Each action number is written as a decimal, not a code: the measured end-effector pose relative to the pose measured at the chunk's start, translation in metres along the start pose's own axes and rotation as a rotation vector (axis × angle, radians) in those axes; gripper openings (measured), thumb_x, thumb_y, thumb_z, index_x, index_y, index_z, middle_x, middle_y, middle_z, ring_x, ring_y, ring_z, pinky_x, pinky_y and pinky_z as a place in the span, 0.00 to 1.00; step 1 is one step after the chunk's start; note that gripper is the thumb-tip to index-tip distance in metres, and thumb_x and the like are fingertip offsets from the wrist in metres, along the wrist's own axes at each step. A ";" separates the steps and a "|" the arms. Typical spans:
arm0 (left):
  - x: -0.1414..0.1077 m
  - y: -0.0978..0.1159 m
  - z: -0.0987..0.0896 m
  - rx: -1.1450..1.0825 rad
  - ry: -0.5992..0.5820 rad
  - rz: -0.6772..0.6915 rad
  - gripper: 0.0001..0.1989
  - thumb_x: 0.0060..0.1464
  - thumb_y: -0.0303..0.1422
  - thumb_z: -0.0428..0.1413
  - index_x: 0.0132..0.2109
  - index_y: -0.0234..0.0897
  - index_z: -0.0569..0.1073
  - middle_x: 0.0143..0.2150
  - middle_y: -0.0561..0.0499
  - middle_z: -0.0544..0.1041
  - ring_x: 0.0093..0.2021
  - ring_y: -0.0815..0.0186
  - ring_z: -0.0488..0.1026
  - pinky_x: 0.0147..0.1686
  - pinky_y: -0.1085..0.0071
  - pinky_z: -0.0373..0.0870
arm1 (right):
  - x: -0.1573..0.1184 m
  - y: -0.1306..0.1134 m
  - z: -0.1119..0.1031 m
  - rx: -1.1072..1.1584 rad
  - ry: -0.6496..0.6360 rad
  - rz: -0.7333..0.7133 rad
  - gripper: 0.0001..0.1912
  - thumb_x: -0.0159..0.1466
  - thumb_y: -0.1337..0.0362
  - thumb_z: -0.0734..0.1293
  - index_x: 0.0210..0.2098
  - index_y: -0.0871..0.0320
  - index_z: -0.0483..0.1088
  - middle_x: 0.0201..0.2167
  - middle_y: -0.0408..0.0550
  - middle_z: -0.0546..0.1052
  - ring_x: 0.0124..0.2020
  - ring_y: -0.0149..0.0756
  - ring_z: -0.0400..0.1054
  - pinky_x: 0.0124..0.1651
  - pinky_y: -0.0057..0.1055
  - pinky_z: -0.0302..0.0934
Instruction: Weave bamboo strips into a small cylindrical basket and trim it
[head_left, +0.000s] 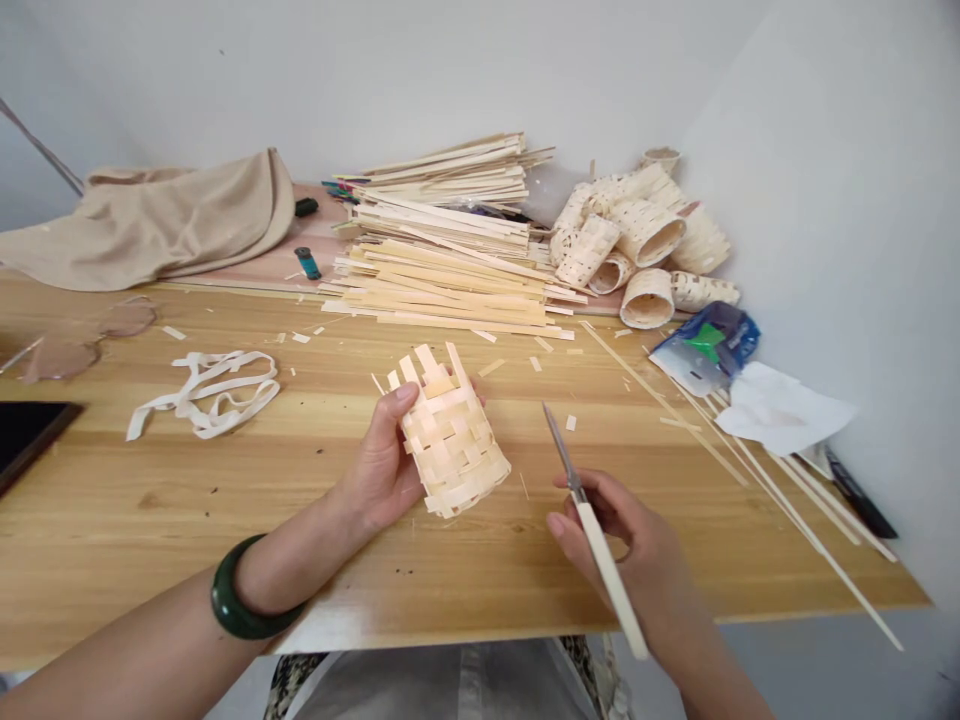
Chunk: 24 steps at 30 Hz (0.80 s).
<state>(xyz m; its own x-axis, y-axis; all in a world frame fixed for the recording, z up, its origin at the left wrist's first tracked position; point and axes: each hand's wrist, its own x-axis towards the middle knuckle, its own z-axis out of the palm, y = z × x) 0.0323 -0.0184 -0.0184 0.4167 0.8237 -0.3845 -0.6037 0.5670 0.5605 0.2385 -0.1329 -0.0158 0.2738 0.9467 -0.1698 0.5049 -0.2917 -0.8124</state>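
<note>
Woven basket (456,445): we hold it tilted over the middle of the table (480,590), between near and far edges, loose strip ends pointing toward the far edge. Our left hand (386,455) grips its left side, thumb pressed on the weave near the loose ends, other fingers wrapped behind and mostly hidden. Our right hand (630,540), nearer the right end of the near edge, has its fingers curled around a white-handled tool (596,540); its metal point is directed toward the far edge, apart from the basket. Tool type uncertain in this view, possibly scissors. Along the far edge we note stacked flat strips (450,290); toward the far right corner, a pile of woven tubes (649,235), with a blue packet (709,345) and white paper (780,408) just nearer us. Long thin strips (810,520) run toward the near right corner. On the left half we record a white ribbon (206,395), and a dark flat device (30,440) at the left edge
</note>
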 end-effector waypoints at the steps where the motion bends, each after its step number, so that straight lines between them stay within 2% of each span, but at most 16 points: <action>1: 0.000 0.000 0.000 -0.002 0.003 0.006 0.31 0.39 0.45 0.70 0.49 0.33 0.78 0.41 0.45 0.85 0.39 0.57 0.81 0.44 0.62 0.79 | -0.001 -0.003 0.004 -0.055 -0.010 -0.022 0.18 0.57 0.50 0.71 0.43 0.54 0.76 0.31 0.45 0.80 0.31 0.37 0.75 0.32 0.28 0.67; 6: 0.001 -0.002 0.004 -0.025 0.057 0.024 0.24 0.44 0.42 0.67 0.46 0.33 0.78 0.39 0.45 0.84 0.38 0.58 0.80 0.43 0.62 0.79 | -0.001 -0.010 0.016 -0.248 -0.074 -0.151 0.16 0.59 0.54 0.70 0.44 0.53 0.76 0.33 0.46 0.83 0.31 0.38 0.77 0.32 0.29 0.67; 11: 0.001 -0.001 0.007 -0.019 0.201 0.084 0.14 0.49 0.35 0.63 0.43 0.33 0.78 0.38 0.46 0.84 0.37 0.59 0.80 0.41 0.64 0.79 | 0.000 -0.007 0.014 -0.307 0.034 -0.169 0.16 0.61 0.52 0.68 0.44 0.54 0.76 0.34 0.47 0.83 0.30 0.38 0.77 0.33 0.29 0.67; 14: 0.002 0.000 0.006 0.025 0.247 0.094 0.11 0.50 0.35 0.62 0.40 0.33 0.78 0.34 0.46 0.83 0.35 0.59 0.79 0.39 0.63 0.79 | 0.000 -0.003 0.010 -0.307 0.046 -0.150 0.17 0.61 0.50 0.68 0.43 0.54 0.77 0.34 0.48 0.83 0.30 0.38 0.77 0.32 0.28 0.68; 20: 0.002 0.002 0.004 0.042 0.268 0.118 0.13 0.49 0.36 0.66 0.40 0.34 0.77 0.33 0.49 0.82 0.34 0.60 0.80 0.42 0.62 0.79 | 0.006 0.005 0.005 -0.350 0.000 -0.155 0.21 0.60 0.45 0.68 0.43 0.53 0.77 0.36 0.50 0.84 0.32 0.42 0.79 0.33 0.32 0.69; 24: 0.002 0.005 0.005 0.022 0.221 0.059 0.10 0.54 0.37 0.62 0.40 0.34 0.77 0.33 0.47 0.82 0.32 0.59 0.80 0.39 0.61 0.80 | 0.017 0.004 -0.007 -0.556 0.125 -0.052 0.19 0.62 0.47 0.67 0.44 0.52 0.76 0.35 0.50 0.84 0.33 0.47 0.78 0.33 0.35 0.65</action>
<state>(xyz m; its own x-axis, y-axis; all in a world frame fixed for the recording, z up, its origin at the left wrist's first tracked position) 0.0337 -0.0142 -0.0123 0.2210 0.8372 -0.5003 -0.6066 0.5197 0.6017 0.2505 -0.1189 -0.0182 0.3145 0.9483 -0.0428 0.8657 -0.3051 -0.3969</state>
